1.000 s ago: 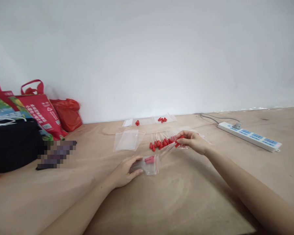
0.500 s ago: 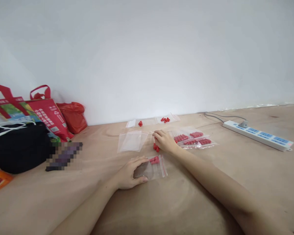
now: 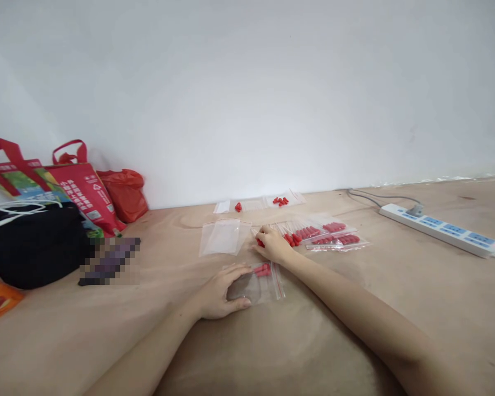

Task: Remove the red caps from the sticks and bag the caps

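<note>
Right hand (image 3: 273, 245) has swung left; it now seemingly touches loose red-tipped sticks (image 3: 259, 242).

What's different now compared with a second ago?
The right hand has moved left: a second ago it held something red-tipped to the right of the small clear bag; now its fingers are at the left end of the loose red-tipped sticks, their grip hidden. Where that piece went is unclear. The left hand stays on the bag, and the power strip stays put.
</note>
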`<move>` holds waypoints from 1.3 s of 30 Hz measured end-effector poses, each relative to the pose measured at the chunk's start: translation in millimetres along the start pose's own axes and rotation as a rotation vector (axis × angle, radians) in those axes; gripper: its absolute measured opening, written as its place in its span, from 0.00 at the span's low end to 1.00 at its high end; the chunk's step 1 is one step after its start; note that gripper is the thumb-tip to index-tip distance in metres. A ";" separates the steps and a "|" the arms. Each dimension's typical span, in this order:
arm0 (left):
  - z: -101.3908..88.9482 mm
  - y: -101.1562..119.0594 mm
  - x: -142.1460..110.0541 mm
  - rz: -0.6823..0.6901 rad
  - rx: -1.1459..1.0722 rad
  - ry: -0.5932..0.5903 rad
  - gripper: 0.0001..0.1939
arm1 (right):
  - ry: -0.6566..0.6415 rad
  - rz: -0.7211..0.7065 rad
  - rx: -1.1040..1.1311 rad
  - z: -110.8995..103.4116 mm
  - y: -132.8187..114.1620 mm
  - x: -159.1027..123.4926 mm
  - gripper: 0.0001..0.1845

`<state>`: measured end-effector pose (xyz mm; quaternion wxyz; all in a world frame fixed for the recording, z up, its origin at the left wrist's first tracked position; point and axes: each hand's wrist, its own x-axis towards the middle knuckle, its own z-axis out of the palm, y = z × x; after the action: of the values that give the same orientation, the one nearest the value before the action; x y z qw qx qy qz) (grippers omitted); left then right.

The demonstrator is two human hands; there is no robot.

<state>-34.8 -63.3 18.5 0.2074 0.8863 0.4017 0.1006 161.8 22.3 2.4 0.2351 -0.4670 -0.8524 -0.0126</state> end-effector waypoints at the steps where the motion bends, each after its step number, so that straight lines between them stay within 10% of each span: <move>1: 0.2 -0.2 0.2 -0.001 -0.003 0.001 0.31 | 0.006 0.007 0.017 1.1 -0.2 0.3 0.12; 13: -1.0 0.6 -0.4 0.027 -0.019 0.008 0.31 | 0.258 0.104 0.319 -26.1 11.1 -38.6 0.06; 20: -0.8 -0.3 -0.7 0.000 -0.010 0.003 0.32 | 0.105 0.083 0.432 -32.7 14.2 -86.7 0.03; 39: 7.6 3.7 6.3 0.035 -0.051 0.059 0.24 | -0.013 0.088 0.422 -24.1 0.6 -81.2 0.19</move>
<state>-25.6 -63.0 13.5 0.2162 0.8842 0.3895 0.1404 208.5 -47.4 -9.7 0.3224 -0.4441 -0.8165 0.1795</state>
